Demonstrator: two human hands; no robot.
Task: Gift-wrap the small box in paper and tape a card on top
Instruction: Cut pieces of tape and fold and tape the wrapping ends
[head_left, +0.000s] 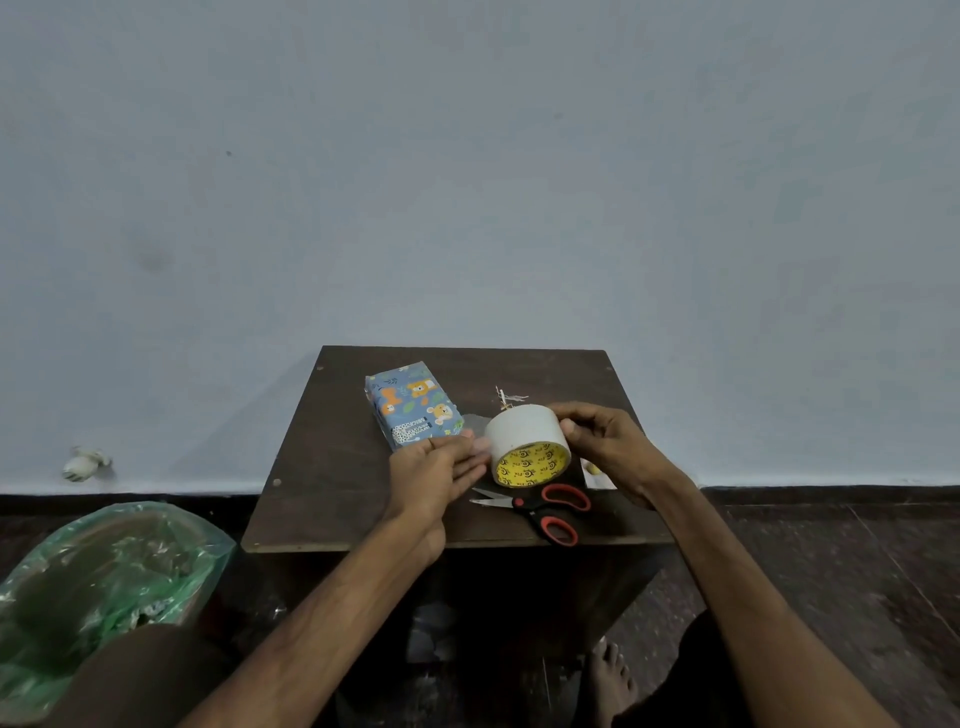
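The small box (413, 406), wrapped in blue paper with animal prints, lies on the dark wooden table (337, 467) at the back left. My right hand (605, 441) grips a wide roll of clear tape (525, 444) with a yellow core, held just above the table. My left hand (441, 470) pinches the loose end of the tape, drawn out a short way to the left of the roll. A card (597, 475) lies mostly hidden under my right hand. A bit of twine (506, 397) shows behind the roll.
Red-handled scissors (540, 509) lie near the table's front edge, below the roll. A bin lined with a green plastic bag (104, 577) stands on the floor at the left. A wall rises right behind the table. My bare foot (613, 680) rests under the table.
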